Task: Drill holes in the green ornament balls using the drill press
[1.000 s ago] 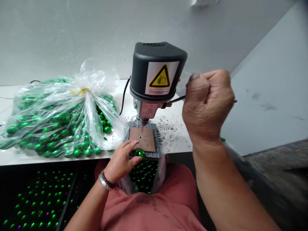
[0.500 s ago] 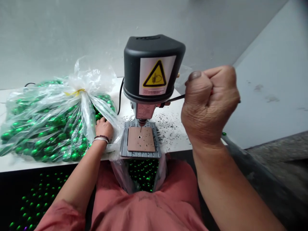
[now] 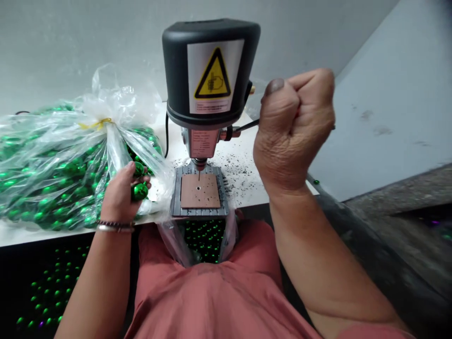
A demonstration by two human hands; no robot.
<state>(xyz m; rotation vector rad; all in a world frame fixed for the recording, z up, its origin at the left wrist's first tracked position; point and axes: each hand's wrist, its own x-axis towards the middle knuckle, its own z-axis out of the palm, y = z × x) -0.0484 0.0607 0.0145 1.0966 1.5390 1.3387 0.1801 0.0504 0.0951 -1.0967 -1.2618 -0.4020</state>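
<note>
My left hand (image 3: 120,195) is at the side of a clear plastic bag (image 3: 115,153), its fingers curled around a few shiny green balls (image 3: 140,191). The bag is tied with a yellow strip and full of the same balls. My right hand (image 3: 294,132) makes a fist around the end of the lever (image 3: 248,125) of a small drill press (image 3: 176,70). Below the chuck, the thin drill bit (image 3: 199,176) points down at a brown board (image 3: 208,198). A small hole shows in the board, and no ball rests on it.
Dark shavings (image 3: 243,181) are scattered over the white table (image 3: 247,160) right of the grey slotted base (image 3: 176,207). More green balls (image 3: 203,240) lie in an open plastic bag between my legs. A power cord (image 3: 167,136) runs behind the press.
My left hand has drawn back from inside the bag's opening and turned, showing green balls in its fingers. My right hand stays on the lever. The camera view has shifted slightly.
</note>
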